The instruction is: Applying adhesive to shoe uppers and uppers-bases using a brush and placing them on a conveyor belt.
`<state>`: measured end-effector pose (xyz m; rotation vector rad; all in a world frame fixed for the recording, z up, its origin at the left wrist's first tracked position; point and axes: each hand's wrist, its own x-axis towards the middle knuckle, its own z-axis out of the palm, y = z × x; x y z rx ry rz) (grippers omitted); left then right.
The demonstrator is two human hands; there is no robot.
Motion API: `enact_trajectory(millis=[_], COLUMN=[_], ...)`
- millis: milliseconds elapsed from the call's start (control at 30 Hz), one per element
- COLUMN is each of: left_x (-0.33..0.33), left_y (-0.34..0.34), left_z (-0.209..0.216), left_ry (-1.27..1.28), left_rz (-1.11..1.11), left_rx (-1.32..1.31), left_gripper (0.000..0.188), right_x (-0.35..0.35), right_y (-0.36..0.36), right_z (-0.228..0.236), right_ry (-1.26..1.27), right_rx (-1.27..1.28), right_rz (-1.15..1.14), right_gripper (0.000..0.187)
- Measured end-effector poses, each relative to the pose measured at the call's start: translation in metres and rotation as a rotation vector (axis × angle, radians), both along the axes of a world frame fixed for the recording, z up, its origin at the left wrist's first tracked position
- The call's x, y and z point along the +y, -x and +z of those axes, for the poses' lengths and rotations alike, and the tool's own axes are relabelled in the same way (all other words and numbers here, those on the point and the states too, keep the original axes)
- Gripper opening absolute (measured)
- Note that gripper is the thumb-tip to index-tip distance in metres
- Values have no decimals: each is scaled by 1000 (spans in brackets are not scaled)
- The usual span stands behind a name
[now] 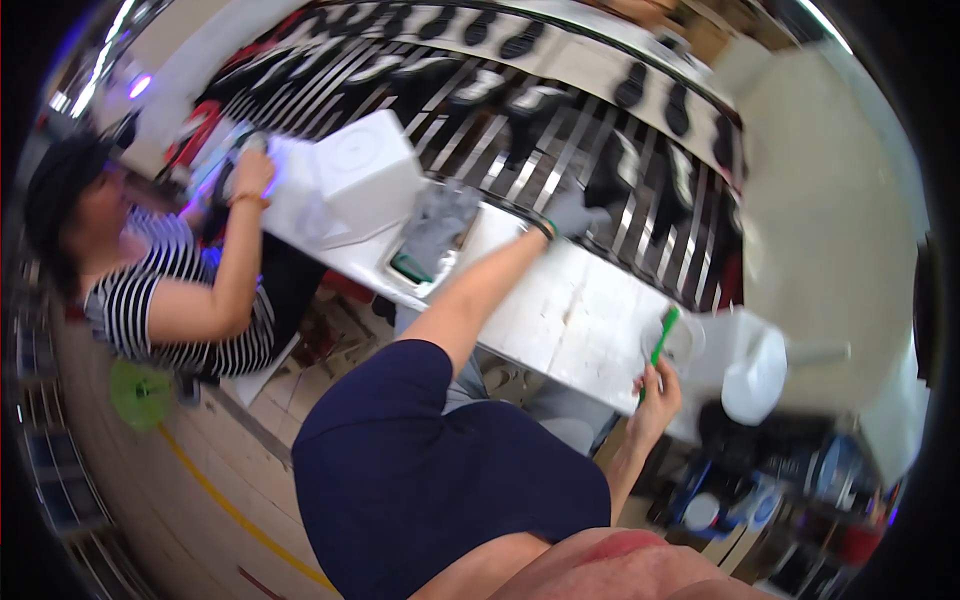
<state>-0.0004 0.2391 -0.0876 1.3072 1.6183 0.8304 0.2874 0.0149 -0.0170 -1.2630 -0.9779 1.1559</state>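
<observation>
My left hand (574,212), in a grey glove, reaches over the far edge of the white table onto the slatted metal conveyor. Its fingers look stretched and apart, somewhat blurred, with nothing visible in them. A black shoe part with a white patch (614,165) lies on the slats just beyond it. My bare right hand (657,398) is closed around a slim green brush (659,340), like a toothbrush, held upright above the table's right end. Behind the brush stands a clear round cup (684,342), partly hidden.
Left of my arm stand an open tray (412,274) of grey material and a white foam box (368,165). A person in a striped top (180,290) works farther left. A white jug-like container (755,375) is at the right. Several dark soles (630,85) line the far ledge.
</observation>
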Motion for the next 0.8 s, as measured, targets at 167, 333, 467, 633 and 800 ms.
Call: enact_trajectory(millis=[167, 333, 467, 633, 800], left_x=[-77, -174, -219, -225, -225], left_y=[-23, -21, -16, -15, -16], left_z=[-30, -24, -13, -5, -9], left_ry=[-482, -515, -508, -533, -505], left_rz=[41, -78, -196, -162, -145], left_rx=[423, 459, 556, 512, 516], left_gripper=[91, 73, 60, 53, 56], right_x=[10, 29, 39, 34, 23], right_y=[15, 43, 67, 81, 73], right_z=[-16, -16, -9, -8, -14], right_ry=[78, 108, 48, 65, 184], right_rx=[32, -49, -14, -27, -96], right_rz=[104, 408, 475, 484, 423], right_gripper=[25, 28, 31, 32, 31])
